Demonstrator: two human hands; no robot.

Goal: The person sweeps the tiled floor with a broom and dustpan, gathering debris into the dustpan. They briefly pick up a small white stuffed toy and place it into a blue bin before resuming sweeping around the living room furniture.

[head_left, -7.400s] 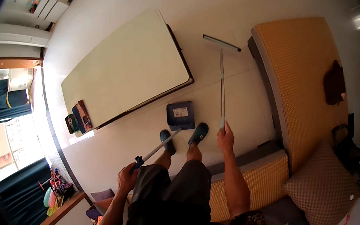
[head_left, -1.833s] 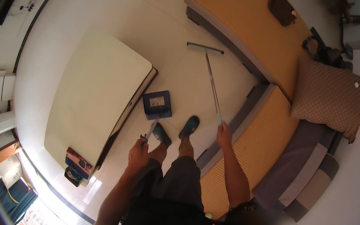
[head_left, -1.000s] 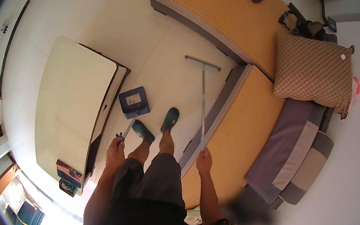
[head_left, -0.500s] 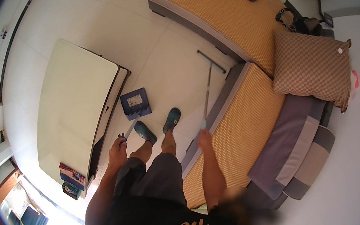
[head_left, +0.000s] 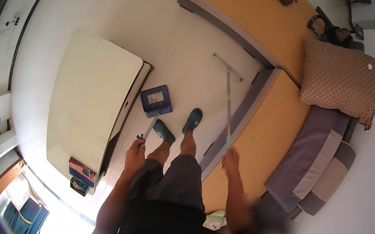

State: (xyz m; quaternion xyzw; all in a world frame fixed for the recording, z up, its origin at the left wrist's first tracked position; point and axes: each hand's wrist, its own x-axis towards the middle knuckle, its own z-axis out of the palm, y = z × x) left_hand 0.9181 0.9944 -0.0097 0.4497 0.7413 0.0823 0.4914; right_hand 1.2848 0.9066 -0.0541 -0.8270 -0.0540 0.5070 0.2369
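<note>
My left hand [head_left: 135, 155] is closed round the upper end of a long-handled dustpan [head_left: 162, 108]. The blue pan is low by the floor, between the pale table and my feet, with a label inside it. In my right hand [head_left: 230, 160] is the pole of a floor squeegee [head_left: 229, 99], a thin grey stick with a wide, narrow crossbar head. That head [head_left: 228, 67] is out ahead of me, near the inner corner of the sofa; whether it touches the floor I cannot tell. My feet, in dark green clogs [head_left: 192, 120], stand between the two tools.
A pale table [head_left: 92, 100] with rounded corners stands to my left, small packages [head_left: 81, 172] at its near end. An L-shaped sofa [head_left: 252, 125] with woven tan seats runs along my right and across the far side, bearing a checked pillow [head_left: 339, 82]. Beside my right arm lies a pale green plush [head_left: 215, 220].
The whole view has shifted, so the room sits further right. The squeegee head has moved a little away from the sofa and tilted, showing a lighter face. Both hands keep their holds.
</note>
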